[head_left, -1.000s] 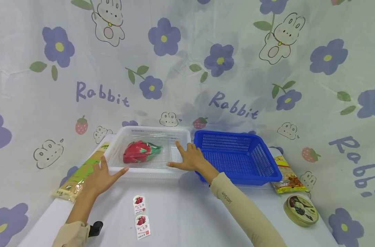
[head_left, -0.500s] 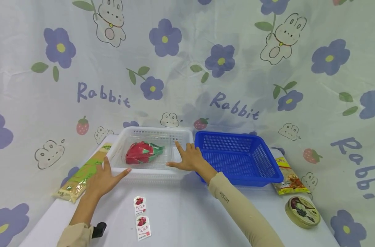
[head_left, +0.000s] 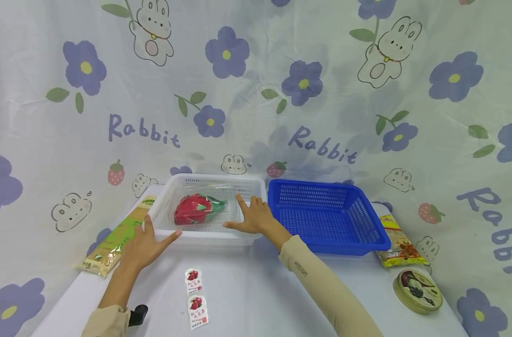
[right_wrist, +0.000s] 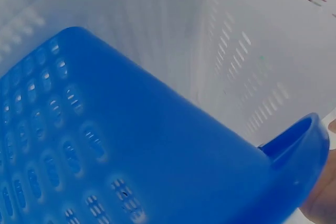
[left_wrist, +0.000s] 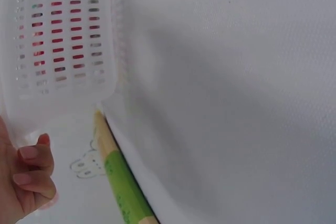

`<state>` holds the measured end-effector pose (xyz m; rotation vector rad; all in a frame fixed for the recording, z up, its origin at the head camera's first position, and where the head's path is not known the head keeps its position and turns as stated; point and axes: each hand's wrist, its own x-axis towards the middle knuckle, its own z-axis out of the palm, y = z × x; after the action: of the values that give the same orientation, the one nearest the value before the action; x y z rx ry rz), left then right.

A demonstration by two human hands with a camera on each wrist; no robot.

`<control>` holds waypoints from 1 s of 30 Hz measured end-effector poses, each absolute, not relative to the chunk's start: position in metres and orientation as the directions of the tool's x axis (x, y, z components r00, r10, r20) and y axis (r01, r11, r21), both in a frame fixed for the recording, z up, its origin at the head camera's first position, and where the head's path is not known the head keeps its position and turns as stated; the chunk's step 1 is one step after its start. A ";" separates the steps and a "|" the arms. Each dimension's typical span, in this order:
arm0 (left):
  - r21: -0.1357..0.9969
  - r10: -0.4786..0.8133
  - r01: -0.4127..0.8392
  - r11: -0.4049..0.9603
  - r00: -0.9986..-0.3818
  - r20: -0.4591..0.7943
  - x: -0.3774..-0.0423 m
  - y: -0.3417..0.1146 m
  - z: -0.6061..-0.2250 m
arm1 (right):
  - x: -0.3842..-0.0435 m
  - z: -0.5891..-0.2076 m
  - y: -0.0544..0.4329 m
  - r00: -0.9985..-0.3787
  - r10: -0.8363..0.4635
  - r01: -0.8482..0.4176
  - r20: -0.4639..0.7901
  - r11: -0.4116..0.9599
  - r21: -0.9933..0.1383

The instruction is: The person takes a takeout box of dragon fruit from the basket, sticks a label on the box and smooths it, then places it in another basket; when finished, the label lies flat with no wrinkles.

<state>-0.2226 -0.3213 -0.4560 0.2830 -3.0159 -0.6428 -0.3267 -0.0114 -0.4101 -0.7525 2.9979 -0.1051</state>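
Our hands are apart, neither clamped on anything. The left hand (head_left: 141,248) spreads thumb and index at the near left corner of the white basket (head_left: 222,238); the right hand (head_left: 256,217) hangs over its right end, likewise spread. Contact with the rim or contents, we can't tell.

Backdrop (head_left: 256,112) rises close behind, so we'd favour lifting up and toward us, over the counter (head_left: 239,290). Blue basket (head_left: 323,245) sits just right, its inside open; the two neighbouring rims are what we'd snag on. White basket looks stiff and light.

Inside it lies the clear box (head_left: 222,189): thin plastic, probably slick and easily dented, so we'd take it by both short ends, level, no squeezing the top. Noodle packet (head_left: 121,234) lies beside the basket's left side, tight for our left wrist. Dragon fruit (head_left: 193,209) inside the box likely carries most of the weight and may roll if tilted. Snack bag (head_left: 399,243), then round tin (head_left: 418,291), sit well off to the right. Two labels (head_left: 198,311) lie flat in front.
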 end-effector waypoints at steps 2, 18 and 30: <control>0.410 -0.188 -0.169 0.896 -0.982 0.005 -0.223 -0.322 -0.457 | -0.327 -0.411 -0.012 -0.883 -0.469 -0.466 -0.029 0.881 -0.088; 0.420 -0.193 -0.171 0.891 -0.981 0.011 -0.222 -0.325 -0.458 | -0.334 -0.425 -0.031 -0.902 -0.420 -0.395 -0.099 0.896 -0.202; 0.420 -0.187 -0.157 0.894 -0.982 0.031 -0.224 -0.322 -0.458 | -0.337 -0.432 -0.040 -0.928 -0.335 -0.298 -0.164 0.930 -0.216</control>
<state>-0.2243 -0.3222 -0.4584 0.2714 -2.9883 -0.6533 -0.3374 -0.0399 -0.4319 -0.4793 2.8900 -0.2780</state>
